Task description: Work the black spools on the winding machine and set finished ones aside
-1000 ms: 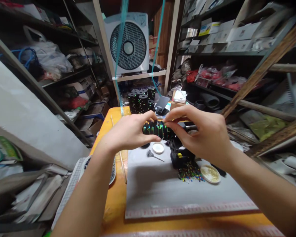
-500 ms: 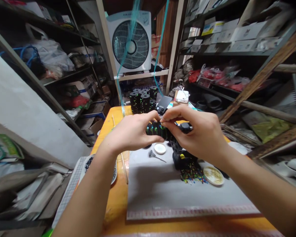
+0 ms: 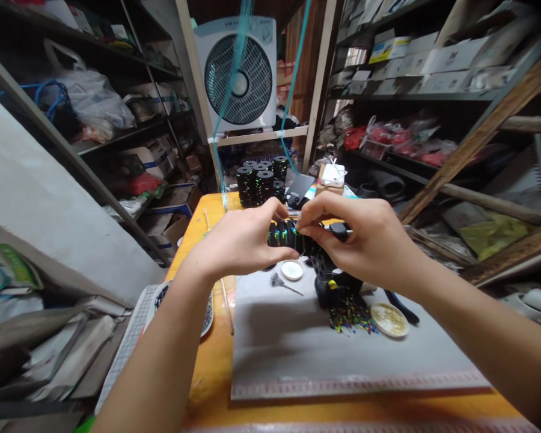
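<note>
A black ribbed roller (image 3: 285,235) speckled with green and coloured marks lies sideways on a black stand (image 3: 332,282). My left hand (image 3: 238,243) wraps around its left end. My right hand (image 3: 363,243) pinches at the top of the roller with thumb and forefinger, covering the right end and a dark shaft. I cannot tell what the fingertips pinch. A heap of small coloured pins (image 3: 349,317) lies on the grey mat (image 3: 297,349) at the foot of the stand.
A stack of similar black rollers (image 3: 260,181) stands at the table's far edge beside a phone (image 3: 299,189). A small white lid (image 3: 291,270), a brass dish (image 3: 389,320), a patterned plate (image 3: 207,313) and a thin stick (image 3: 226,297) lie on the orange table (image 3: 214,367). Cluttered shelves flank both sides.
The view has shifted slightly. My right fingertips have moved a little along the roller's top, and my right wrist has risen off the mat. The left hand keeps its hold.
</note>
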Demonstrator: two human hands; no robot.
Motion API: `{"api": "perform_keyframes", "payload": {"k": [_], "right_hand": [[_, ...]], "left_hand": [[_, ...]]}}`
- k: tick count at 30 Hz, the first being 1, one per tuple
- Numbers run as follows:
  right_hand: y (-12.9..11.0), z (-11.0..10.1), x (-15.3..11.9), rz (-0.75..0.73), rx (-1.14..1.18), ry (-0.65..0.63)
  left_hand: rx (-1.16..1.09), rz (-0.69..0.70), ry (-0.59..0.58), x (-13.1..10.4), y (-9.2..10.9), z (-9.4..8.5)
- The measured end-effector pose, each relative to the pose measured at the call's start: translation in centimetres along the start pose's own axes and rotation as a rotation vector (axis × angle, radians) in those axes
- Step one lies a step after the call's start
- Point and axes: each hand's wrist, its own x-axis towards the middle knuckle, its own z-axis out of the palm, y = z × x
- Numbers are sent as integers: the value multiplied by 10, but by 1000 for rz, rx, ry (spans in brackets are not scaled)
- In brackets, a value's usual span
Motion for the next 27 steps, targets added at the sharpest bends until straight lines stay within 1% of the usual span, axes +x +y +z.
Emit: {"api": "perform_keyframes", "payload": {"k": [4, 8, 13, 16, 20, 23, 25, 27], "right_hand": [[-1, 0, -1, -102, -110, 10], [-1, 1, -4, -174, -181, -11], [-2, 5, -10, -312, -277, -21], [-4, 7, -13, -364, -337, -32], [-9, 9, -15, -482, -559, -23], [-15, 9, -22, -574, -691, -11], [-19, 9, -32, -578, -754, -71], [-21, 7, -45, -504, -758, -173]], "left_hand": [[8, 2, 7, 0, 1, 0], [24, 11, 17, 0, 1, 0], [42, 17, 20, 0, 0, 0], [46, 28, 27, 0, 0, 0], [42, 32, 18, 0, -1, 0], [21, 30, 20, 2, -1, 2], [-11, 48, 36, 2, -1, 1], [-70, 147, 102, -2, 1, -2]]}}
